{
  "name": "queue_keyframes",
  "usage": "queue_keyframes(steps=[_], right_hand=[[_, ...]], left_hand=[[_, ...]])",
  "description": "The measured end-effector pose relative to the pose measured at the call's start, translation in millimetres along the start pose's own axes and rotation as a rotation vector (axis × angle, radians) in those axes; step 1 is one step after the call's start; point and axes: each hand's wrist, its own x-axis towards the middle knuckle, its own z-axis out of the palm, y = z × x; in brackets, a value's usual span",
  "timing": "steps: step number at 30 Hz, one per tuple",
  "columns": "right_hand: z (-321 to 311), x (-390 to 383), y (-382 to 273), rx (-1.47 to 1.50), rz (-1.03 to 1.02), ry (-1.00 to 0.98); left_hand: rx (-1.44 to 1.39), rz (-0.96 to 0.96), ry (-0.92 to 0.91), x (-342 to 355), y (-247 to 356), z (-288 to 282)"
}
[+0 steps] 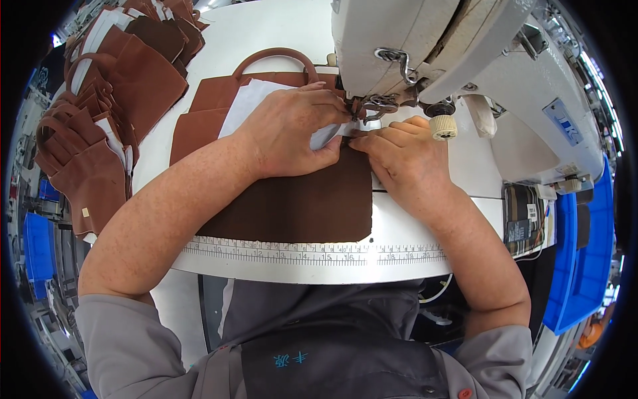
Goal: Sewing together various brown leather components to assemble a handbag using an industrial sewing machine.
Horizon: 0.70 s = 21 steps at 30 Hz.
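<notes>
A brown bag panel (292, 206), dark side up in front, lies on the white sewing table under the sewing machine's presser foot (375, 105). Its reddish-brown far part carries a curved handle (272, 53). A white sheet (249, 105) rests on the panel beneath my left hand (299, 126). The thumb and fingers of that hand close on the white sheet beside the foot. Just right of the foot, my right hand (409, 156) is closed, thumb and forefinger pinching the panel's edge. The needle point and the exact edge between my fingers are hidden.
Stacked brown bag pieces with handles (113, 100) crowd the table's left side. The sewing machine head (392, 46) overhangs the right. A measuring tape strip (299, 254) runs along the near edge. Blue bins (578, 266) stand at right, with another blue bin (40, 246) at left.
</notes>
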Motion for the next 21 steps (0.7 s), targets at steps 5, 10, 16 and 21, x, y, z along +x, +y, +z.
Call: queue_keyframes(steps=[5,10,16,21], right_hand=[[0.1,-0.5,1.5,-0.012,-0.007,0.004],[0.7,-1.7,4.4,-0.050,-0.039,0.002],[-1.9,-1.0,0.7,-0.038,0.008,0.005],[-6.1,-4.9,4.1,0.045,0.061,-0.081]], left_hand=[[0.018,0.005,-0.005,1.1,-1.1,-0.5],[0.023,-0.003,-0.007,0.7,-0.7,1.5],[0.017,-0.045,-0.020,0.7,0.2,1.0],[0.087,0.048,-0.077,0.1,0.8,-7.0]])
